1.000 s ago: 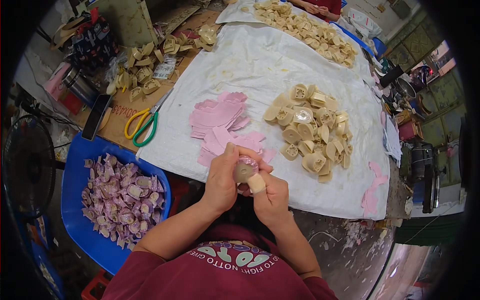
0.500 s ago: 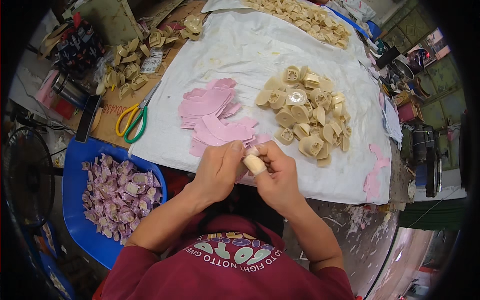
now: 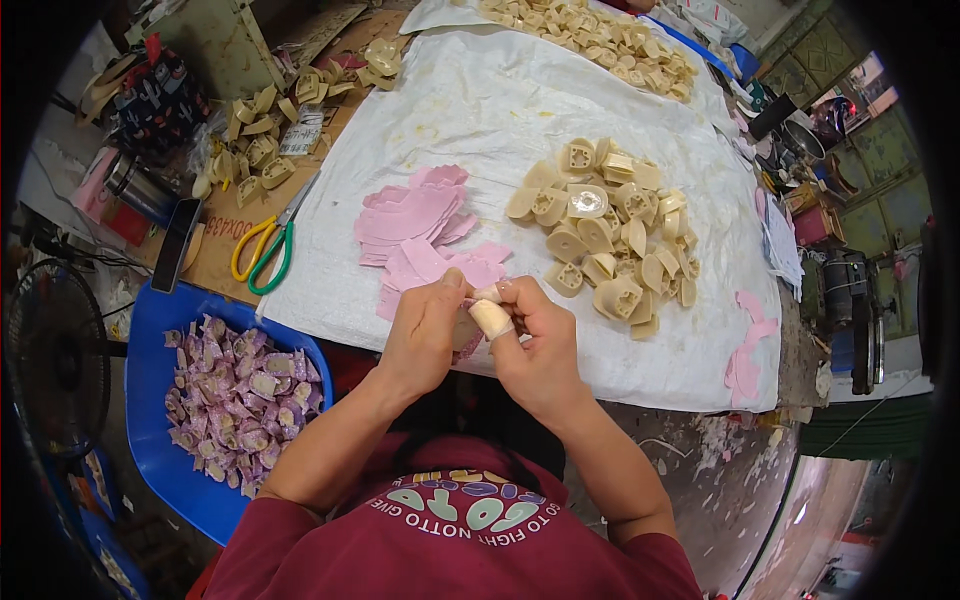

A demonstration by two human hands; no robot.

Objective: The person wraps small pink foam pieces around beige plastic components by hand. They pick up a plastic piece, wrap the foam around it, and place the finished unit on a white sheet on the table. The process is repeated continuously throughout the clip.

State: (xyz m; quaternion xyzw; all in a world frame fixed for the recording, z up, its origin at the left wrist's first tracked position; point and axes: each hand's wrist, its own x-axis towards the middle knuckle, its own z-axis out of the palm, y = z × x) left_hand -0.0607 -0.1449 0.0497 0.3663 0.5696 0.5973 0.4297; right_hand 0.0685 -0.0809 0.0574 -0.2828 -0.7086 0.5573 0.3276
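Note:
Just over the near edge of the white-covered table, my left hand (image 3: pixel 422 332) and my right hand (image 3: pixel 535 345) close together on a small shoe heel (image 3: pixel 466 332) with a pink edge. Fingers hide most of it. A cream-coloured cover wraps my right thumb, and pale tape is around the index finger. Beyond my left hand lies a loose pile of thin pink cut pieces (image 3: pixel 412 215). Right of that pile is a heap of beige plastic shoe heels (image 3: pixel 600 235).
A blue tub (image 3: pixel 150 400) at left holds many purple-pink covered heels (image 3: pixel 245 395). Scissors (image 3: pixel 268 250) with yellow and green handles lie at the table's left edge, near a phone (image 3: pixel 176 245). More beige heels (image 3: pixel 600 45) lie at the far end. A fan (image 3: pixel 60 350) stands left.
Both hands have shifted slightly left and turned a little, with the covered right thumb tilting over. More of the held heel's pink edge shows below my fingers.

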